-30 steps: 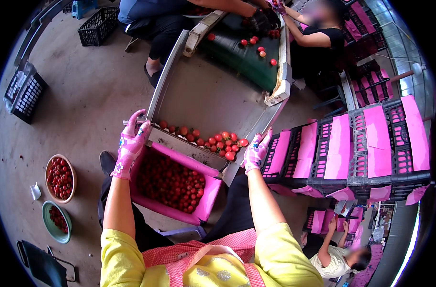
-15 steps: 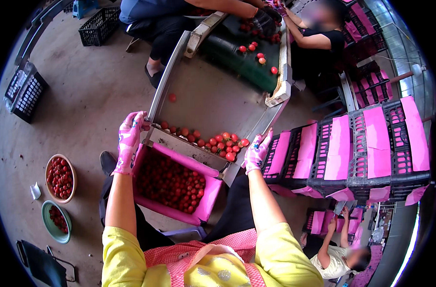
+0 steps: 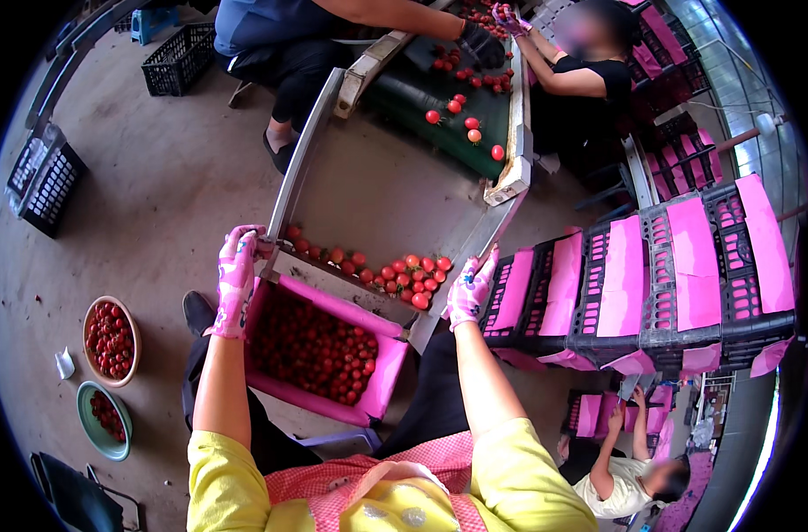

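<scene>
My left hand (image 3: 236, 279), in a pink patterned glove, has its fingers curled on the left front corner of a metal chute (image 3: 368, 191). On the chute's right rim lies my right hand (image 3: 470, 288), gloved alike, with its fingers stretched out along the side. Small red tomatoes (image 3: 408, 279) are gathered at the chute's lower edge, mostly toward the right. Directly below, between my knees, a pink-lined crate (image 3: 384, 377) holds many darker-looking tomatoes (image 3: 311, 355). A green conveyor belt (image 3: 413, 111) carries a few more tomatoes above the chute.
Two co-workers reach over the belt's far end, one with a dark glove (image 3: 482, 43). Black crates with pink liners (image 3: 621, 275) stand in a row at right; another person sits beyond. Left on the floor are an orange bowl (image 3: 139, 341) and a green bowl (image 3: 85, 426), both holding tomatoes.
A lone tomato high on the chute's left side has rolled down to the lower edge. Tomatoes on the belt have come nearer the chute. My hands keep their places on its sides.
</scene>
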Tool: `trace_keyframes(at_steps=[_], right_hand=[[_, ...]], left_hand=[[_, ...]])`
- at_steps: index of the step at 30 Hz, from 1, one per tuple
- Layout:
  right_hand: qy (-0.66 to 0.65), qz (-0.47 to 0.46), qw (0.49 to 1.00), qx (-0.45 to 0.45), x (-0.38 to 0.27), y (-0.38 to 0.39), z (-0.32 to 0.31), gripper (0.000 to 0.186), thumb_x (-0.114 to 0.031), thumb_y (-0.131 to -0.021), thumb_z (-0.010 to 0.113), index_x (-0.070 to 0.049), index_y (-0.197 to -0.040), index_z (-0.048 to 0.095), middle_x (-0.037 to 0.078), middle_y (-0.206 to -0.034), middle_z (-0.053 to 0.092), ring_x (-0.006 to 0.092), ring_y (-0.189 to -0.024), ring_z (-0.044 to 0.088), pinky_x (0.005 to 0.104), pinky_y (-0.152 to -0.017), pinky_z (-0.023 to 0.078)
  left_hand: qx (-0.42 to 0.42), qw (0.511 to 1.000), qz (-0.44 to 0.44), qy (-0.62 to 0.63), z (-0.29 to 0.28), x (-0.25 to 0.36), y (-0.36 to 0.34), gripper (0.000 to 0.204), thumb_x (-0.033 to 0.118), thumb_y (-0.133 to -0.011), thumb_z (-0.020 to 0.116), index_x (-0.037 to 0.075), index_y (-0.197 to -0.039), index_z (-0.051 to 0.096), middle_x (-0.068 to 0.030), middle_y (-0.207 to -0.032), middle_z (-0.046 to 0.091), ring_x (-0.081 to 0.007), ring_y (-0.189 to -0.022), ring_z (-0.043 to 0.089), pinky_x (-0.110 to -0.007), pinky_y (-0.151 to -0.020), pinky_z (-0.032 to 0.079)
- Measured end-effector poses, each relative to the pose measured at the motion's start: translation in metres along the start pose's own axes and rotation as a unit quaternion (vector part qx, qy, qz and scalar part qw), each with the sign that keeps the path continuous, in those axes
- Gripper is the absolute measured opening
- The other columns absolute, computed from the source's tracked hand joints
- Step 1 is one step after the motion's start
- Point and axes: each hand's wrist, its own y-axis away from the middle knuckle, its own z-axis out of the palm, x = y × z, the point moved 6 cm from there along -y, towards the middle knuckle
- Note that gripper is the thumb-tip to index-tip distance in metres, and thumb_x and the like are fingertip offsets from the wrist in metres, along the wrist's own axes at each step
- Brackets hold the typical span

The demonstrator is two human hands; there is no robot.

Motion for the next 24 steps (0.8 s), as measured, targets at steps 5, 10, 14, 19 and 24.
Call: trace_keyframes(at_steps=[5,10,14,19,24], right_hand=[[-0.013,0.012,1.0,-0.002,0.002,0.0017,0.0,0.053,-0.019,-0.097,0.045,-0.008,-0.144,0.025,0.02,-0.14,0.041,0.0334,-0.125,0.045,0.0374,-0.103,0.035],[-0.047,0.032,0.998,-0.023,-0.0014,0.0012,-0.0007,0.055,-0.019,-0.096,0.047,-0.004,-0.144,0.024,0.024,-0.143,0.034,0.037,-0.131,0.036,0.0408,-0.107,0.031],[-0.034,0.0,0.999,0.002,0.0063,-0.0015,-0.0005,0.055,-0.019,-0.096,0.047,-0.007,-0.145,0.023,0.025,-0.142,0.036,0.0381,-0.129,0.039,0.0417,-0.105,0.034],[-0.05,0.029,0.998,-0.015,0.0042,0.0003,0.0011,0.056,-0.02,-0.096,0.047,-0.007,-0.145,0.024,0.025,-0.142,0.035,0.0379,-0.13,0.038,0.0415,-0.106,0.034],[-0.048,0.02,0.999,-0.013,0.0073,-0.0007,0.0009,0.056,-0.02,-0.096,0.047,-0.004,-0.144,0.023,0.026,-0.142,0.035,0.0381,-0.13,0.038,0.0416,-0.106,0.033]], left_hand=[[-0.001,0.998,-0.001,0.068,0.0025,-0.0014,0.0035,0.034,0.026,-0.096,0.044,0.001,-0.117,0.054,-0.0071,-0.085,0.065,-0.0121,-0.069,0.06,-0.025,-0.068,0.05],[-0.01,0.996,-0.023,0.088,0.0047,-0.0013,0.0047,0.029,0.02,-0.097,0.042,0.0,-0.112,0.055,-0.0075,-0.081,0.064,-0.012,-0.065,0.058,-0.025,-0.064,0.048],[0.003,0.995,0.001,0.097,0.0068,0.0011,0.0039,0.021,0.014,-0.097,0.041,0.0,-0.103,0.056,-0.0076,-0.074,0.063,-0.0116,-0.06,0.056,-0.024,-0.06,0.046],[0.031,0.995,-0.015,0.089,0.0061,0.0023,0.0039,0.02,0.015,-0.097,0.043,0.001,-0.099,0.056,-0.0073,-0.072,0.063,-0.0118,-0.059,0.057,-0.024,-0.059,0.045],[0.034,0.997,-0.009,0.074,0.0022,-0.0036,0.0028,0.022,0.018,-0.097,0.043,0.002,-0.099,0.056,-0.0087,-0.074,0.065,-0.0123,-0.06,0.059,-0.024,-0.061,0.044]])
